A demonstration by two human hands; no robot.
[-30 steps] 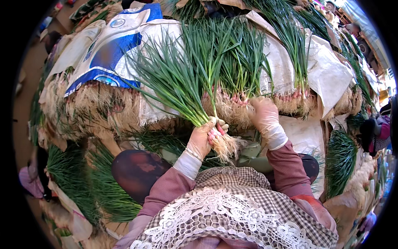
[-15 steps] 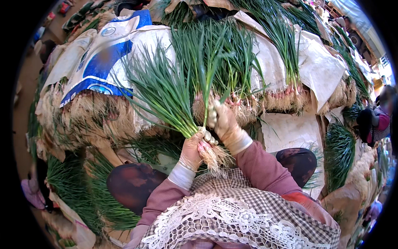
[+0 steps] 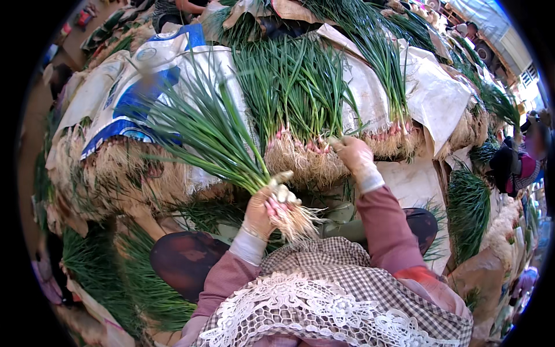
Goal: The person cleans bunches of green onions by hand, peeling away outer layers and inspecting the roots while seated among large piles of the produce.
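Onions (image 3: 228, 168) fill the left hand (image 3: 263, 209), its fingers closed round the bunch near the roots (image 3: 298, 225); the right hand (image 3: 355, 155) is beside an onion pile (image 3: 295, 87), its fingers' grip unclear.

Stretching before you, a long, root-fringed heap (image 3: 130, 173) is carrying white sacking (image 3: 365, 95), on which a broad row of green onions (image 3: 295, 87) is lying, pink bulbs and pale roots facing you; a narrower bunch (image 3: 399, 92) is resting to its right, a blue-and-white sack (image 3: 128, 101) is covering the left, and a crumpled white sheet (image 3: 435, 89) is draping the right
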